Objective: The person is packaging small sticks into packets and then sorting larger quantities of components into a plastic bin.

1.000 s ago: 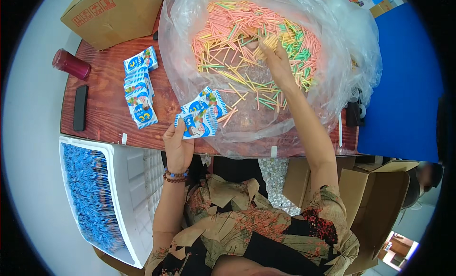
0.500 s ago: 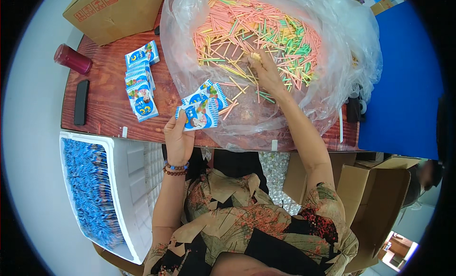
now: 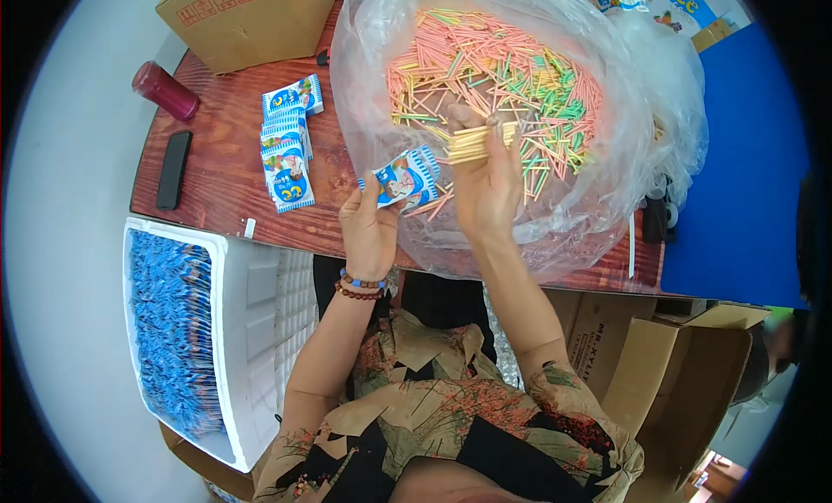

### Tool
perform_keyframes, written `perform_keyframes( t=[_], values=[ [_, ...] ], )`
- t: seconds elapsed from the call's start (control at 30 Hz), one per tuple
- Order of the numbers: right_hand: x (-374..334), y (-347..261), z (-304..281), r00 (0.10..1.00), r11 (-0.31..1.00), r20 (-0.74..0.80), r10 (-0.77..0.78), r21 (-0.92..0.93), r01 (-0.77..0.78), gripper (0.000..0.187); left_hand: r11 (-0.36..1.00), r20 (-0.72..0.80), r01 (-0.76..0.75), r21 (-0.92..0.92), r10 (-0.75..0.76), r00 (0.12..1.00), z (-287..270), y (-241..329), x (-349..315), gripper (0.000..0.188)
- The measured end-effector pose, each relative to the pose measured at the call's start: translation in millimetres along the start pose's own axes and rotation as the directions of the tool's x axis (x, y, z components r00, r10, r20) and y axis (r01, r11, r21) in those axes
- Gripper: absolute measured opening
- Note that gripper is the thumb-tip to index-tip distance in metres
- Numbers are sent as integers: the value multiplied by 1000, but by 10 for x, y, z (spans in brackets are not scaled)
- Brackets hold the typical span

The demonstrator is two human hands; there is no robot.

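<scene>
My left hand (image 3: 368,226) pinches a small blue and white packet (image 3: 406,181) printed with a cartoon figure, over the near left part of the clear plastic sheet. My right hand (image 3: 490,178) is closed round a bundle of thin pale-yellow sticks (image 3: 481,143), held just right of the packet. Past my right hand, a wide heap of thin pink, yellow and green sticks (image 3: 485,57) lies in the open clear plastic bag (image 3: 364,78). Left of the bag, several matching packets (image 3: 286,169) overlap in a row on the table.
A cardboard box (image 3: 251,26), a dark red tumbler (image 3: 166,90) and a black phone-like slab (image 3: 174,169) stand or lie on the wooden table (image 3: 234,191). Below its left edge is a white foam box (image 3: 221,330) packed with blue packets. An open carton (image 3: 693,390) stands at lower right.
My right hand has come back toward me from the heap, lifting its bundle of yellow sticks. My left hand has shifted right with the packet, and the packet has tilted. The whole view has shifted slightly.
</scene>
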State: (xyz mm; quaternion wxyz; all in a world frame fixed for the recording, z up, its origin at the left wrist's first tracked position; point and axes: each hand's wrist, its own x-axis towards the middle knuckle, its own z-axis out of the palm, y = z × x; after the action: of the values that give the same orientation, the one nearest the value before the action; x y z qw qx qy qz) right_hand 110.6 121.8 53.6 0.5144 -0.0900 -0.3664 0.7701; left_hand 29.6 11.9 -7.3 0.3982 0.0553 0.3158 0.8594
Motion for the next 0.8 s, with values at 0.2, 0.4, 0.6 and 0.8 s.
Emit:
perform_keyframes(
  t=[0.2,0.4,0.6,0.8],
  values=[
    [-175,167,247,993,999,-106,-51,5,51,30,999,-27,-27,-23,27,999,19,-8,-54,21],
    [-422,295,237,981,850,-151,-124,-527,26,32,996,-9,-53,-65,52,999,-1,-24,-50,22],
    [-376,253,309,994,901,82,68,-432,-26,44,994,22,-70,-85,72,997,-38,-18,-5,22],
    [-279,150,226,950,788,295,102,-607,104,45,968,48,-20,-251,33,998,-77,125,62,25]
  ],
)
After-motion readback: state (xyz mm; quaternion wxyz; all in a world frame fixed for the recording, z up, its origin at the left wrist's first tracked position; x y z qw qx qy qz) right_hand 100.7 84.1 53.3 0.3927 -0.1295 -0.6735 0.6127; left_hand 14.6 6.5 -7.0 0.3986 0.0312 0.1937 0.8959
